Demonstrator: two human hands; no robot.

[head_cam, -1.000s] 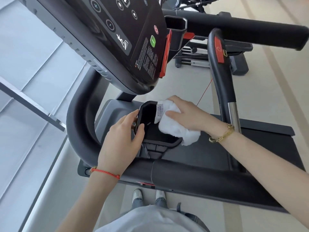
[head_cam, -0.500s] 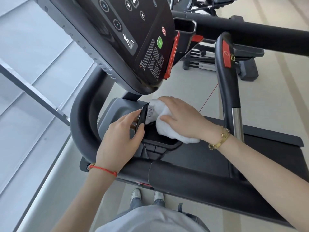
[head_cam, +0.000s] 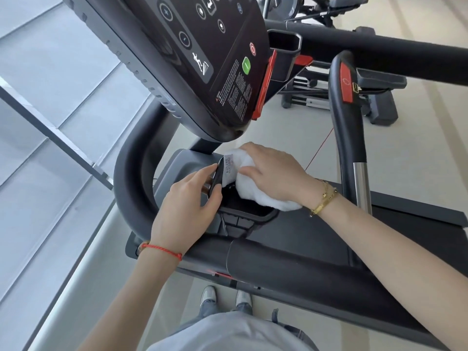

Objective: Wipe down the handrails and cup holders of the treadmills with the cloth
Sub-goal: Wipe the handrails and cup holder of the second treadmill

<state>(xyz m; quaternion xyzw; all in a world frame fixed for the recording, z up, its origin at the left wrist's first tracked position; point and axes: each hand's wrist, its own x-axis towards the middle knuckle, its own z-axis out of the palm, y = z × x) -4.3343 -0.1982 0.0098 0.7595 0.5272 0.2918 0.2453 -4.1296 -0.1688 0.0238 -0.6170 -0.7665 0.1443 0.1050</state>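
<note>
Pressing down with spread fingers, the right hand [head_cam: 274, 173] holds a bunched white cloth [head_cam: 255, 188] against the far rim of the black cup holder [head_cam: 249, 215]; the cloth lies under the palm and spills toward the wrist. At the holder's left wall the left hand [head_cam: 186, 211] pinches the rim, thumb on the inner side and fingers on the outer. Room here is tight: the sloping console [head_cam: 202, 59] overhangs just above the right hand's knuckles, a thick curved handrail [head_cam: 126, 188] bends round close on the left, and a padded front bar [head_cam: 291, 264] crosses just below the left wrist. To the right, an upright grip [head_cam: 345, 138] with a red patch stands well apart from the cloth. A sewn tag [head_cam: 228, 168] on the cloth's left edge carries print too small to read; the console's white text block is also illegible.
</note>
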